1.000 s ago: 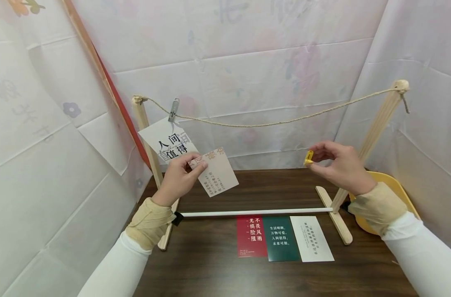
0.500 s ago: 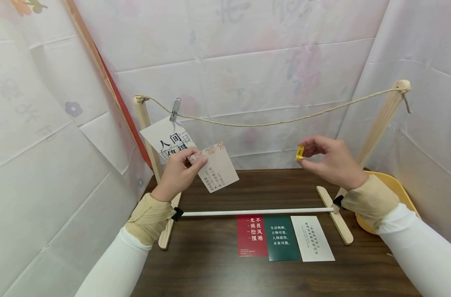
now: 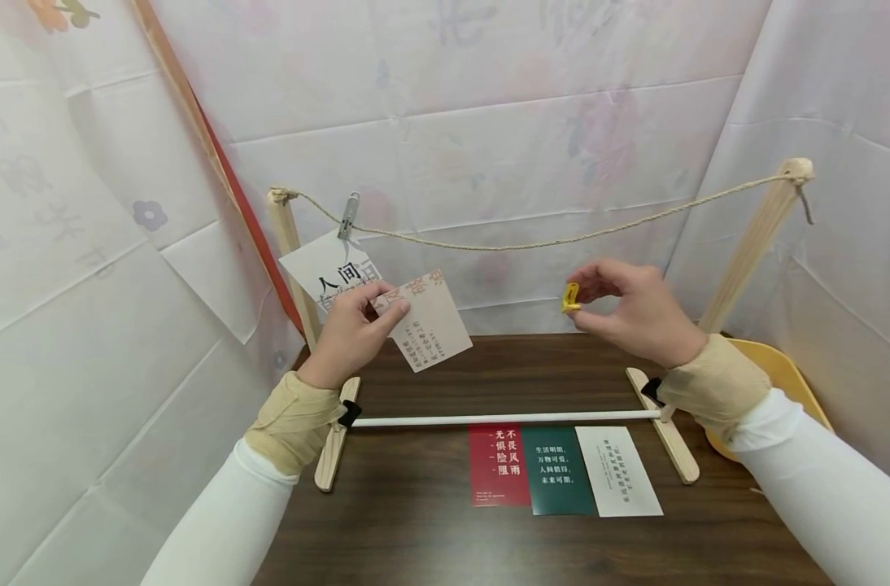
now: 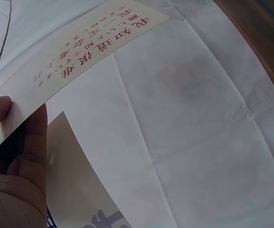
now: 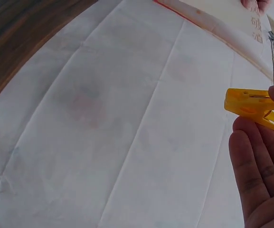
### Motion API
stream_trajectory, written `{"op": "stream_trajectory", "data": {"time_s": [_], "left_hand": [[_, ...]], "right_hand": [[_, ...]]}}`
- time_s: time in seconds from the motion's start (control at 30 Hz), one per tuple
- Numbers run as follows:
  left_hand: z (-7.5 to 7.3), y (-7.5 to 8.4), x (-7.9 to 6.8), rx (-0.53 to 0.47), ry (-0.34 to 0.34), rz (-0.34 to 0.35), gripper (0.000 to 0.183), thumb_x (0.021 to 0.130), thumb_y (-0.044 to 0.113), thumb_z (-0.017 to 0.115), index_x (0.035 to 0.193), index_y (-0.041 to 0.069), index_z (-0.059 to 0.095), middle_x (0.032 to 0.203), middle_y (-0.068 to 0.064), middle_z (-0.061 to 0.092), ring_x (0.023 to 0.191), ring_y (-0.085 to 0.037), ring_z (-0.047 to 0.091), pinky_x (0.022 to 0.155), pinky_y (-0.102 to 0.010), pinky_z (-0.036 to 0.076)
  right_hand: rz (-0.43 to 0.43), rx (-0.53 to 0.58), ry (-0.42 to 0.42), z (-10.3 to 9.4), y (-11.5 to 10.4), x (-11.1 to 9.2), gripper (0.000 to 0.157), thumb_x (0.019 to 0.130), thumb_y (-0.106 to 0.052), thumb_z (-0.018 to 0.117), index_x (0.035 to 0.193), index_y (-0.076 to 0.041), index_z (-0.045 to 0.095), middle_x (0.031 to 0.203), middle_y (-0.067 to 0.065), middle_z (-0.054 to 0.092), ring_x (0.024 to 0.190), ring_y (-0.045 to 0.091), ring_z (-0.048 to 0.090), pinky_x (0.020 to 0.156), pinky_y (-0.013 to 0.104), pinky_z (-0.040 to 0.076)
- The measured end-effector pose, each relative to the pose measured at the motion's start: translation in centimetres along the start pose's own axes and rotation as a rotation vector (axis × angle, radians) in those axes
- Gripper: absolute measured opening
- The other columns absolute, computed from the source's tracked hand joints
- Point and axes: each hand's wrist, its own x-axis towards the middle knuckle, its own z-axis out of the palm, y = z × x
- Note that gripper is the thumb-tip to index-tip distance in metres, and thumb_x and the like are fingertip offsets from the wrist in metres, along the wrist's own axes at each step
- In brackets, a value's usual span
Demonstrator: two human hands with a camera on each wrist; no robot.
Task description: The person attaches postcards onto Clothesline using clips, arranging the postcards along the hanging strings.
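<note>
My left hand (image 3: pixel 355 332) pinches a cream card (image 3: pixel 432 324) with reddish print by its left edge, thumb in front and fingers behind. The card is tilted and hangs below the rope (image 3: pixel 503 247). Behind it, a white card (image 3: pixel 320 264) with black characters is held on the rope by a grey clothespin (image 3: pixel 348 216); the cream card and hand cover part of it. On the right, my right hand (image 3: pixel 631 313) pinches a yellow clothespin (image 5: pixel 250 102) between thumb and fingers, below the rope and apart from the cream card.
Wooden posts (image 3: pixel 756 244) carry the rope, joined low down by a white rod (image 3: pixel 503 419). On the dark table (image 3: pixel 416 521) lie a red card (image 3: pixel 498 480), a green card (image 3: pixel 560 496) and a white printed card (image 3: pixel 621 472). A yellow container (image 3: pixel 789 378) stands behind the right forearm.
My right hand has moved left with the yellow clothespin, closer to the cream card. My left hand has lifted the cream card slightly toward the rope.
</note>
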Motion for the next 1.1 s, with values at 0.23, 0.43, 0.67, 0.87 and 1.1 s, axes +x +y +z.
{"op": "stream_trajectory", "data": {"time_s": [0.23,0.43,0.67,0.87,1.1], "left_hand": [[-0.3,0.1,0.5,0.019,0.007,0.008,0.011,0.1,0.006,0.077,0.105,-0.004,0.077,0.089,-0.017,0.072,0.063,-0.008,0.049,0.062,-0.02,0.041],[-0.6,0.3,0.9,0.011,0.018,0.028,0.011,0.1,0.006,0.076,0.106,-0.004,0.078,0.085,-0.018,0.076,0.059,-0.007,0.048,0.057,-0.02,0.04],[-0.9,0.6,1.0,0.02,0.03,0.02,0.012,0.1,0.007,0.077,0.106,-0.003,0.078,0.081,-0.017,0.076,0.059,-0.007,0.049,0.055,-0.02,0.039],[-1.2,0.8,1.5,0.016,0.028,0.022,0.012,0.101,0.007,0.076,0.106,-0.004,0.077,0.084,-0.019,0.077,0.06,-0.006,0.05,0.055,-0.019,0.039],[-1.3,1.1,1.7,0.027,0.021,0.01,0.012,0.101,0.007,0.076,0.107,-0.003,0.077,0.089,-0.019,0.077,0.061,-0.008,0.05,0.057,-0.02,0.039]], "right_hand": [[-0.028,-0.012,-0.012,0.3,-1.0,1.0,0.032,0.08,0.011,0.087,0.107,-0.002,0.076,0.096,0.005,0.081,0.083,0.019,0.077,0.081,0.009,0.054],[-0.048,-0.024,-0.012,0.4,-1.7,1.9,0.031,0.079,0.007,0.09,0.105,-0.004,0.076,0.095,0.004,0.081,0.082,0.018,0.077,0.081,0.006,0.051],[-0.073,-0.039,-0.011,0.5,-2.5,2.7,0.033,0.079,0.005,0.092,0.106,-0.002,0.076,0.094,0.005,0.081,0.08,0.019,0.076,0.08,0.005,0.05],[-0.112,-0.021,-0.015,0.6,-3.2,3.9,0.032,0.081,0.006,0.089,0.109,-0.001,0.075,0.095,0.006,0.08,0.081,0.02,0.076,0.08,0.006,0.05],[-0.116,0.034,-0.045,0.9,-4.1,5.3,0.028,0.082,0.009,0.084,0.108,0.002,0.074,0.095,0.009,0.079,0.083,0.024,0.076,0.081,0.008,0.052]]}}
